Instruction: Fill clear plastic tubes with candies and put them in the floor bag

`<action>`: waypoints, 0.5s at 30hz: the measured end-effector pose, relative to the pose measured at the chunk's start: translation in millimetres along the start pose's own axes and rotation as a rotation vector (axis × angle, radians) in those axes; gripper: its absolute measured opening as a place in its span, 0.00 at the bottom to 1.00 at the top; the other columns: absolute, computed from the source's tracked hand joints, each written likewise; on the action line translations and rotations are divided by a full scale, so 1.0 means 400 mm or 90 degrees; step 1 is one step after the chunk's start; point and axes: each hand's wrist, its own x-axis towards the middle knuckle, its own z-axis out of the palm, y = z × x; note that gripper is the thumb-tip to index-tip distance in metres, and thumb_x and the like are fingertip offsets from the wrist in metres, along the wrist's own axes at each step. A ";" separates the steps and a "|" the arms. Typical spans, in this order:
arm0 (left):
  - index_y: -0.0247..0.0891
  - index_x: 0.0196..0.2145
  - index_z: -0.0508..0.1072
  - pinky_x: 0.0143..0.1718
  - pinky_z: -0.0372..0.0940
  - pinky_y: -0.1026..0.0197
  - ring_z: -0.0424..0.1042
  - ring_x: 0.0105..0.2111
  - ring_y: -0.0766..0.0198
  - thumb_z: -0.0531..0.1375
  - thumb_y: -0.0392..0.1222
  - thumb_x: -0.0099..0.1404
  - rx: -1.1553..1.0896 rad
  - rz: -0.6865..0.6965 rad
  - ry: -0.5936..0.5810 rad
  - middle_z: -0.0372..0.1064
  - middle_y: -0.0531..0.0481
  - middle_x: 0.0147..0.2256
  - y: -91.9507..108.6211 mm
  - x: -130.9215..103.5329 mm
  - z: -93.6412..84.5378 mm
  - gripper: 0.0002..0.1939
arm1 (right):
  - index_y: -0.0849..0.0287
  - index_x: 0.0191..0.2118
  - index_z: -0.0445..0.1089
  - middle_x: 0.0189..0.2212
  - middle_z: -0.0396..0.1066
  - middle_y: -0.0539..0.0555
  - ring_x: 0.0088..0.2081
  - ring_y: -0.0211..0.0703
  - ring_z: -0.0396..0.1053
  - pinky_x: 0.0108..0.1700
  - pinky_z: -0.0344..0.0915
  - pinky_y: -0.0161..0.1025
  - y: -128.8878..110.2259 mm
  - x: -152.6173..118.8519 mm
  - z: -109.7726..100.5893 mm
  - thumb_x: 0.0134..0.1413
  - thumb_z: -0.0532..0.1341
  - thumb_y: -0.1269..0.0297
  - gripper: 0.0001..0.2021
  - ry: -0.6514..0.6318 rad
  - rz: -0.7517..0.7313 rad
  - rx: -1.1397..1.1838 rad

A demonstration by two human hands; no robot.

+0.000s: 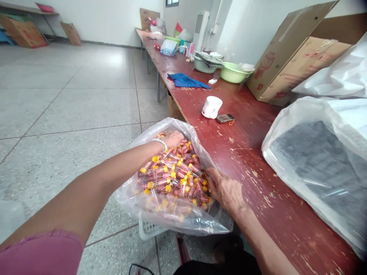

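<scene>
A clear plastic bag [200, 225] stands wide open beside the red table, filled with small clear tubes [160, 172] that have yellow caps and red print. My left hand [174, 139], with a beaded bracelet at the wrist, reaches into the far side of the bag and rests among the tubes; its fingertips are hidden. On the right side, my right hand [226, 188] has its fingers over the bag's edge and pinches the plastic near the table edge. Part of a white basket [150, 229] shows under the bag.
On the red table [243, 141] are a white roll [211, 107], a phone [225, 118], a blue cloth [187, 81], a green basin [233, 73] and cardboard boxes [301, 61]. A large bag of dark pieces [321, 152] lies at the right.
</scene>
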 end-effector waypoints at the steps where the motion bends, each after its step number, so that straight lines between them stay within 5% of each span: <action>1: 0.35 0.34 0.75 0.48 0.58 0.49 0.68 0.42 0.52 0.57 0.39 0.57 0.008 -0.023 -0.006 0.71 0.41 0.36 0.007 0.016 0.011 0.09 | 0.52 0.47 0.66 0.35 0.76 0.52 0.27 0.42 0.74 0.22 0.54 0.34 0.006 -0.005 0.004 0.60 0.53 0.62 0.11 0.011 0.008 0.017; 8: 0.37 0.34 0.76 0.53 0.52 0.43 0.65 0.48 0.48 0.62 0.36 0.50 0.033 -0.133 -0.035 0.73 0.41 0.38 0.030 0.072 0.050 0.11 | 0.52 0.48 0.65 0.38 0.76 0.48 0.32 0.39 0.76 0.27 0.62 0.32 0.028 -0.019 0.017 0.58 0.55 0.62 0.12 0.051 0.029 0.113; 15: 0.36 0.39 0.76 0.41 0.66 0.60 0.72 0.38 0.58 0.53 0.35 0.56 -0.027 -0.186 -0.023 0.74 0.44 0.40 -0.057 0.072 0.015 0.16 | 0.50 0.48 0.64 0.40 0.76 0.46 0.36 0.38 0.75 0.30 0.63 0.30 0.031 -0.021 0.022 0.57 0.56 0.65 0.13 0.055 0.037 0.180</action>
